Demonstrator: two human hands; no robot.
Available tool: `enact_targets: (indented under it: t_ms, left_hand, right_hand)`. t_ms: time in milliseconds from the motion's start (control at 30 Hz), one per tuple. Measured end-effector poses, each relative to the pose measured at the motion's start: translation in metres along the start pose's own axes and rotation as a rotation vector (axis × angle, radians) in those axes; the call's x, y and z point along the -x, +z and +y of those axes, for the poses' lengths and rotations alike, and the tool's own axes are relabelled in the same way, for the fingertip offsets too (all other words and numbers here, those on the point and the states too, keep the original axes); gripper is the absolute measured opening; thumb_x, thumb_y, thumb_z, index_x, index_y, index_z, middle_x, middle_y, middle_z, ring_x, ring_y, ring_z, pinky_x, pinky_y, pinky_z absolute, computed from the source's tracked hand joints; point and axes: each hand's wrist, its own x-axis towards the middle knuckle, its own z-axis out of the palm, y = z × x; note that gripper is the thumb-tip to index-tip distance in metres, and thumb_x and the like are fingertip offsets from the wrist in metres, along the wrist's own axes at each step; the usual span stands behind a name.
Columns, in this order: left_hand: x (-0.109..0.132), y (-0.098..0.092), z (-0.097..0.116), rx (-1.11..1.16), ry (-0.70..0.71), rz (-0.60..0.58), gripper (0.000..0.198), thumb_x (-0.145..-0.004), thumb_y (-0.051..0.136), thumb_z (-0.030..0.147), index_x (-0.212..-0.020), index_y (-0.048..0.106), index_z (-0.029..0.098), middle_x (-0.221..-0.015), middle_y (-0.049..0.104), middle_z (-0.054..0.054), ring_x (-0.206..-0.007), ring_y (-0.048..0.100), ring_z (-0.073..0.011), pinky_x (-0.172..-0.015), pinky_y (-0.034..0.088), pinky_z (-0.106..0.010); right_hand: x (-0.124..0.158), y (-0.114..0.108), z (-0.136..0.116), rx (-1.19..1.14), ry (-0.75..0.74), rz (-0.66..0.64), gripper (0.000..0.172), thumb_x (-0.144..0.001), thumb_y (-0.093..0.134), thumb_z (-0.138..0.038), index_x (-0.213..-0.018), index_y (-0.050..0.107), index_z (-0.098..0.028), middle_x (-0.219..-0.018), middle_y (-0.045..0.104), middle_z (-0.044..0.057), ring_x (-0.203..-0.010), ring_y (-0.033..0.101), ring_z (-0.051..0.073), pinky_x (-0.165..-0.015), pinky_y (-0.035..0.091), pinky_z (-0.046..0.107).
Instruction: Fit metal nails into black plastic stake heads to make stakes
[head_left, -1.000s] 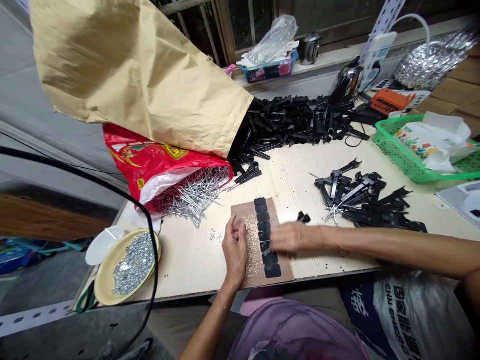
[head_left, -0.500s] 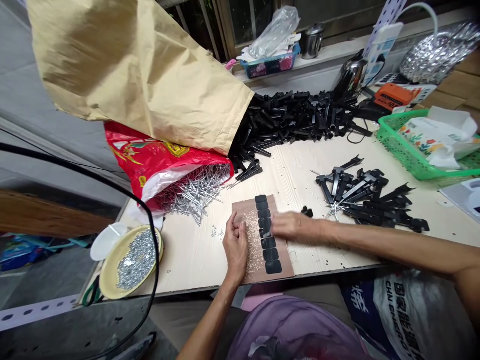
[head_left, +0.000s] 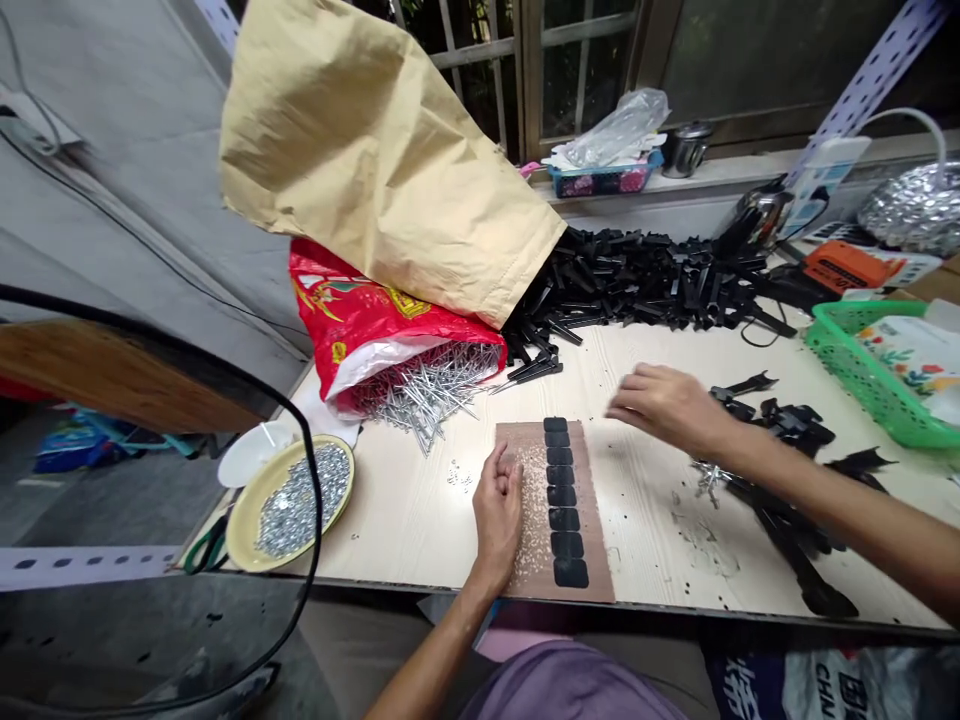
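Observation:
My left hand (head_left: 496, 512) rests on the left side of a brown board (head_left: 592, 560) near the table's front edge. Its fingers are curled together, and what they hold, if anything, is hidden. A column of black pads (head_left: 561, 495) runs down the board, beside a patch of pale grit. My right hand (head_left: 664, 405) hovers over the table to the right of the board's top. Its fingers are stretched out and I see nothing in them. It is close to a small heap of black plastic pieces (head_left: 787, 430).
A tan paper sack (head_left: 390, 160) spills a big pile of black pieces (head_left: 637, 285) at the back. A red bag (head_left: 360, 320) spills nails (head_left: 427, 390). A yellow plate of small metal bits (head_left: 292, 500) sits front left. A green basket (head_left: 862, 370) stands right.
My right hand has lifted off the black pads and moved up and to the right, its fingers spreading. My left hand stays on the board. The camera has shifted.

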Motion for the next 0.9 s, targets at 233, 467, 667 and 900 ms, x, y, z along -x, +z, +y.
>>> enact_targets:
  t_ms: [233,467,667,900]
  left_hand:
    - [-0.01,-0.063,-0.022,-0.27,0.201,0.191,0.029,-0.089,0.047,0.031,-0.11,0.063,0.018,-0.093,0.059,-0.007,-0.084,0.057,-0.0164,-0.076,0.045,-0.027]
    - [-0.022,-0.115,-0.056,-0.567,0.254,0.1,0.028,-0.091,0.043,0.026,-0.108,0.063,0.017,-0.089,0.055,-0.006,-0.08,0.058,-0.0169,-0.073,0.045,-0.029]
    - [-0.026,-0.106,-0.056,-0.665,0.297,-0.001,0.027,-0.091,0.043,0.028,-0.104,0.065,0.018,-0.091,0.054,-0.006,-0.077,0.058,-0.0152,-0.066,0.045,-0.026]
    - [-0.042,-0.103,-0.054,-0.722,0.314,-0.015,0.028,-0.092,0.041,0.026,-0.107,0.064,0.02,-0.091,0.054,-0.005,-0.075,0.056,-0.0138,-0.064,0.043,-0.024]
  right_hand:
    - [-0.14,0.108,-0.04,0.014,-0.085,-0.014,0.022,-0.093,0.042,-0.017,-0.096,0.064,-0.019,-0.092,0.065,0.007,-0.09,0.045,0.022,-0.07,0.027,0.032]
    - [-0.152,0.136,-0.03,0.032,-0.088,0.007,0.02,-0.092,0.044,-0.022,-0.094,0.064,-0.02,-0.091,0.06,0.008,-0.087,0.044,0.022,-0.075,0.024,0.034]
    - [-0.143,0.138,-0.028,-0.1,-0.093,0.092,0.027,-0.095,0.039,-0.028,-0.097,0.064,-0.019,-0.093,0.058,0.008,-0.085,0.048,0.019,-0.077,0.032,0.032]
    - [-0.137,0.11,-0.035,-0.379,-0.026,0.407,0.03,-0.095,0.036,-0.025,-0.111,0.061,-0.02,-0.102,0.057,0.009,-0.094,0.052,0.019,-0.082,0.043,0.034]
